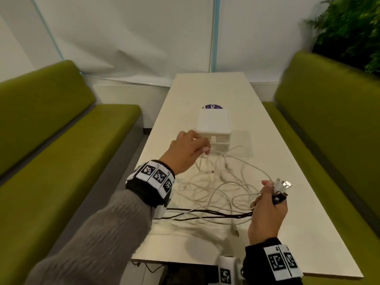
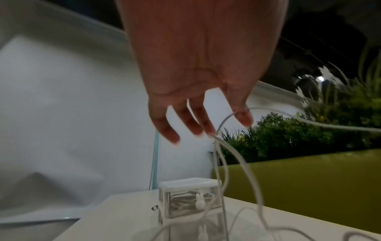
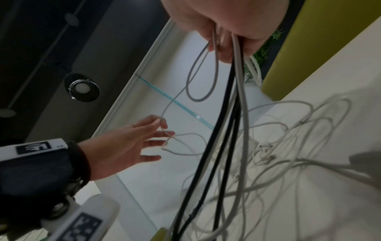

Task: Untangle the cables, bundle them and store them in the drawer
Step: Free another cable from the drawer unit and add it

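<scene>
A tangle of white cables [image 1: 216, 182] lies on the white table [image 1: 287, 161], with a black cable [image 1: 205, 215] running under it. My right hand [image 1: 267, 204] grips a bunch of cable ends, white and black, whose USB plugs [image 1: 284, 185] stick out above the fist; in the right wrist view the black and white cables [image 3: 228, 114] hang down from it. My left hand [image 1: 193, 149] hovers in front of the small white drawer box [image 1: 213, 128]. Its fingers [image 2: 185, 120] are spread and fairly straight, and a white cable [image 2: 224, 120] lies across the thumb and index fingertip.
The drawer box [image 2: 189, 197] has two drawers with rabbit-shaped handles; coiled white cables show inside the upper one. A purple round sticker [image 1: 212, 106] lies behind it. Green benches [image 1: 61, 151] flank the table, and a plant [image 1: 349, 27] stands at the back right.
</scene>
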Available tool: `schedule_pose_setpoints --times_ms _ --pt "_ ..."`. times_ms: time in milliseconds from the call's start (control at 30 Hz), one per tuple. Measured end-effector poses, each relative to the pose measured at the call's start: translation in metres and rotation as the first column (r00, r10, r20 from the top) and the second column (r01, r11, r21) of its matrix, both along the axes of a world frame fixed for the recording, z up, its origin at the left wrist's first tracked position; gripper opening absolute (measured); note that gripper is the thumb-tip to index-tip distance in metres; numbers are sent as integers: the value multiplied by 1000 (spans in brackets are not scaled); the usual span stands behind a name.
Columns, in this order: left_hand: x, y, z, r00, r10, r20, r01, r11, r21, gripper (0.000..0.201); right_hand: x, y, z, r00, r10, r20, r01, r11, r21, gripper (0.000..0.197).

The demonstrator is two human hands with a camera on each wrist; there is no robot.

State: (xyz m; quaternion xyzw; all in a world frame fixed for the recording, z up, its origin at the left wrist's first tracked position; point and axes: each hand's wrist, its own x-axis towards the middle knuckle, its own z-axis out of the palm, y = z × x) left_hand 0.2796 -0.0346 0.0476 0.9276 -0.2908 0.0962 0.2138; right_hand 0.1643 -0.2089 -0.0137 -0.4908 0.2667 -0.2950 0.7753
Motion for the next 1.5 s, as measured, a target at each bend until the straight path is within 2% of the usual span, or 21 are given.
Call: schedule_pose_setpoints --times_ms 33,67,100,167,233,267,333,433,533,567,633,667,800,967,1067,1133,1167,1233,1300,1400,1500 --pt "-3 1 3 996 60 69 -60 998 -3 31 1 0 -3 1000 -10 4 10 1000 -21 18" --pt "-6 0 8 993 67 100 -59 996 -73 30 2 1 -5 1000 -21 2 21 999 -50 17" --pt "-10 0 16 997 18 78 -3 983 -182 28 3 1 -8 1000 -30 2 30 996 -80 16" --pt "-23 -4 31 991 -124 -57 91 913 -397 21 5 2 -9 999 -32 8 33 993 -112 13" --pt "-38 -11 37 963 -218 -158 112 860 -499 17 4 2 -6 1000 -8 14 10 994 -106 12" --pt "-43 -15 37 957 -240 -165 129 858 -498 15 3 2 -3 1000 16 23 -14 996 -86 12" --pt "-48 -21 27 952 -256 -167 157 879 -450 13 1 3 3 996 68 56 -65 996 -61 12" --pt "-52 -29 13 951 -272 -146 206 912 -354 13 -1 9 12 977 176 120 -163 980 -113 7" --pt "-58 -41 3 950 -298 -93 261 923 -283 13 -4 13 19 945 296 141 -277 950 -141 25" --pt "-60 -43 1 953 -295 -73 268 929 -257 14 -5 13 19 941 314 129 -295 945 -144 26" --pt "-60 -45 -3 957 -284 -54 265 938 -225 13 -6 14 20 940 327 97 -310 938 -157 12" --pt "-60 -43 -4 957 -280 -78 255 938 -233 12 -7 15 21 945 315 85 -299 941 -156 8" --pt "-60 -30 -7 918 -242 -314 141 940 -312 14 -6 11 21 975 191 110 -184 980 -76 15" --pt "-45 1 -23 871 -133 -474 110 991 -77 26 -7 4 20 992 -11 123 4 998 63 14" --pt "-32 21 -39 829 -5 -559 32 999 38 19 -8 -5 21 987 -111 118 99 989 106 15" --pt "-27 24 -43 853 21 -521 -20 1000 9 14 -7 -6 19 985 -115 128 104 990 91 14" --pt "-25 23 -42 882 14 -471 -47 997 -57 15 -7 -5 19 987 -95 128 85 993 80 13" --pt "-25 13 -32 936 3 -353 -93 967 -237 16 -8 0 18 993 -16 118 11 999 42 14" --pt "-24 0 -20 985 -19 -174 -39 945 -326 16 -8 5 17 993 62 103 -60 998 -22 17" --pt "-29 -18 -12 986 -131 103 155 951 -267 22 -4 10 16 987 142 73 -137 988 -76 17" --pt "-38 -32 -16 962 -197 190 237 946 -219 29 -2 17 16 965 248 80 -239 965 -106 10"
